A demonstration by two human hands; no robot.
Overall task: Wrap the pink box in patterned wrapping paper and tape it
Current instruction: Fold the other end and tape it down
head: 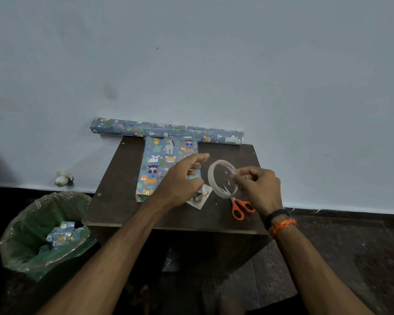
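One box (166, 165), fully covered in animal-print paper

We see one head-worn wide-angle view, looking forward and down from close above the small dark table (146, 214), facing the pale wall (214, 64) behind it.

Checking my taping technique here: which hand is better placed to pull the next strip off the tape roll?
The left hand. The right hand already grips the tape roll above the scissors, so it steadies it. The left holds nothing I can make out, hovering over the wrapped box beside the roll.
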